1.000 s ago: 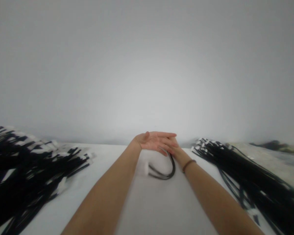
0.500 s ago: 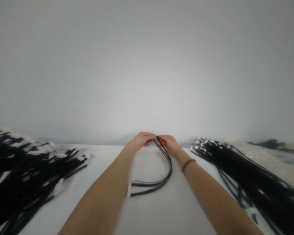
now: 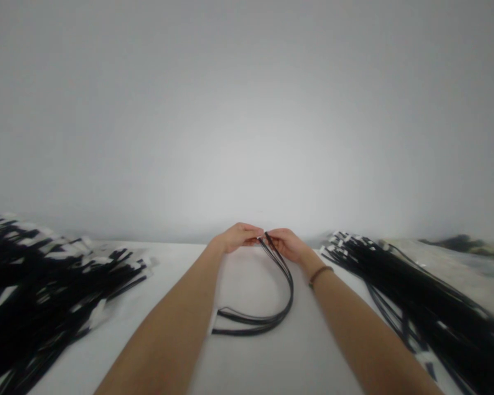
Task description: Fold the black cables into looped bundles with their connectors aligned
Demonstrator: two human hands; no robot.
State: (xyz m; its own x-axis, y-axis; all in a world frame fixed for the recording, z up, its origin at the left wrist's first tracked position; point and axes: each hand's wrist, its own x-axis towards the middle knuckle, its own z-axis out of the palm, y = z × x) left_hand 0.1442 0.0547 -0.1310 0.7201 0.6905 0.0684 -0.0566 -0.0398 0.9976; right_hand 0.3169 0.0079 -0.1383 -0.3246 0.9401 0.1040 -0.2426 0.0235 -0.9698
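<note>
Black cables [image 3: 290, 288], gripped ends hidden

Several thin black cables [image 3: 286, 291] bend together in one long, smooth loop, their upper ends gathered into a narrow bunch and raised between the left hand [image 3: 239, 237] and right hand [image 3: 286, 244]. The lower lengths lie flat on the white table [image 3: 251, 285], splitting into slightly separated strands.
</note>
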